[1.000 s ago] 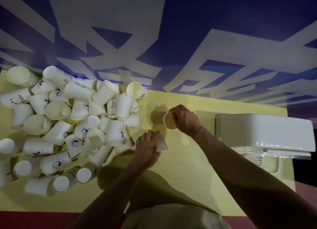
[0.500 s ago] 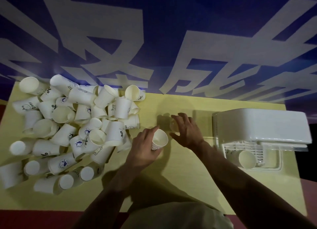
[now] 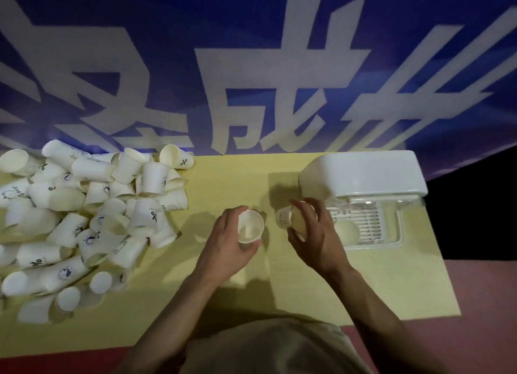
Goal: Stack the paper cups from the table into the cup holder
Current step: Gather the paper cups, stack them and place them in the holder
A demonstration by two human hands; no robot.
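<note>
A heap of several white paper cups (image 3: 92,219) covers the left part of the yellow table (image 3: 223,172). My left hand (image 3: 226,242) grips one upright paper cup (image 3: 249,226), its mouth facing up. My right hand (image 3: 313,233) holds a second paper cup (image 3: 285,218) on its side, just left of the white cup holder (image 3: 361,175) at the table's right end. One cup (image 3: 347,231) sits in the holder's clear lower frame.
A blue wall with large pale characters (image 3: 279,93) rises behind the table. The table's right edge lies past the holder, with dark space beyond. A red floor (image 3: 486,317) shows at the right and front.
Both hands have moved right toward the cup holder with their cups. The right hand's cup has tipped onto its side close to the holder. The view has shifted right.
</note>
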